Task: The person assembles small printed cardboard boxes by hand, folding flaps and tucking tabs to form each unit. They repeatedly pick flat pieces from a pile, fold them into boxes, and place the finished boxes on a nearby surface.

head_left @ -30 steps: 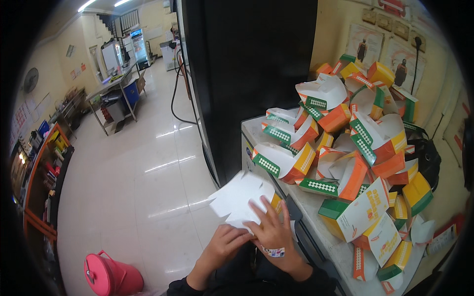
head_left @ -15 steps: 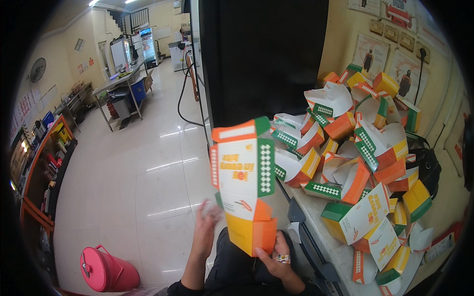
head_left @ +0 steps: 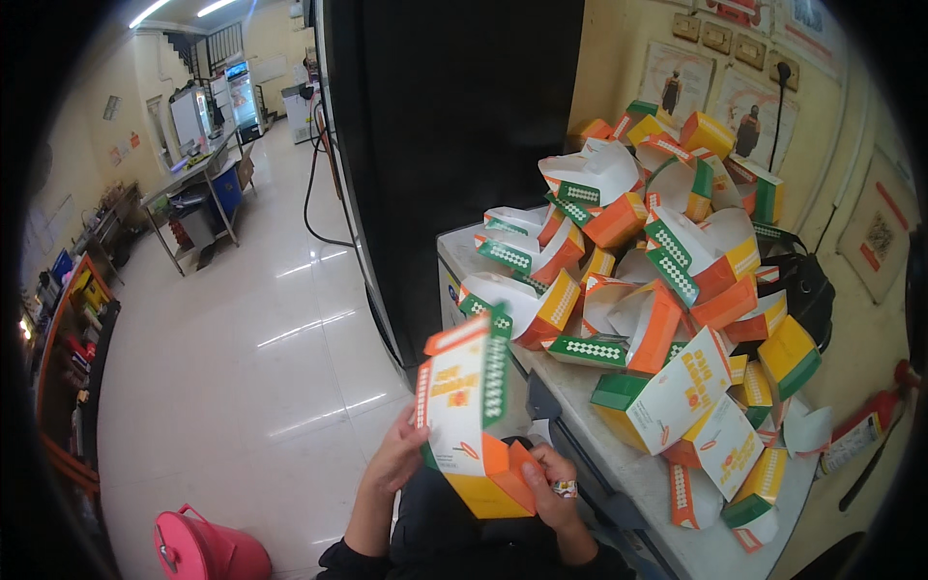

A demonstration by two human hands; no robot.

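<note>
Over my lap I hold a partly folded cardboard food box [head_left: 462,416], white with orange, green and yellow panels. Its long lid panel stands up with green and orange side flaps spread outward, while the lower end is folded into a yellow and orange body. My left hand [head_left: 394,454] grips the left edge of the white panel, fingers partly behind it. At the lower right, my right hand [head_left: 553,491] is closed on the orange side wall, thumb toward the front. A patterned band wraps part of that hand.
To my right, a heap of similar folded boxes [head_left: 667,319] covers much of a white chest-like surface [head_left: 599,387]. A tall black panel [head_left: 454,116] stands behind. A pink lidded bucket [head_left: 208,549] sits on the floor at left. A red extinguisher [head_left: 870,416] is by the right wall.
My left hand, formerly apart from the box and blurred, has closed on its left edge. The box has come lower and tilted. The view has swung to the right.
</note>
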